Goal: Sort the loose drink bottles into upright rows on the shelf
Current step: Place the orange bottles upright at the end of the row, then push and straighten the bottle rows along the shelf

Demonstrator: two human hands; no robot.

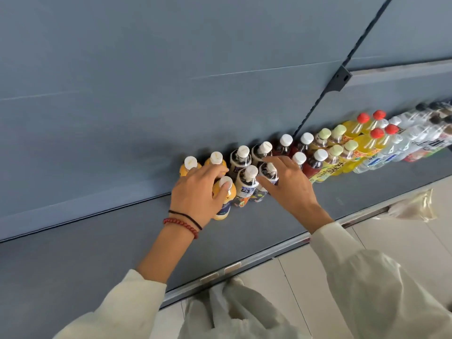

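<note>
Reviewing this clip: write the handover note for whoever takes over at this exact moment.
Left hand: grips the front orange bottle just below its cap.
Right hand: thumb and fingers round a white-capped dark bottle in the front row.
Things: both bottles stand upright on the shelf, at the left end of the two rows.
Done: two upright rows, grouped by kind, run off to the right.
Left: settle these two in line; one orange bottle stands in front, two behind. A plastic bag shows below the shelf edge, contents hidden.
</note>
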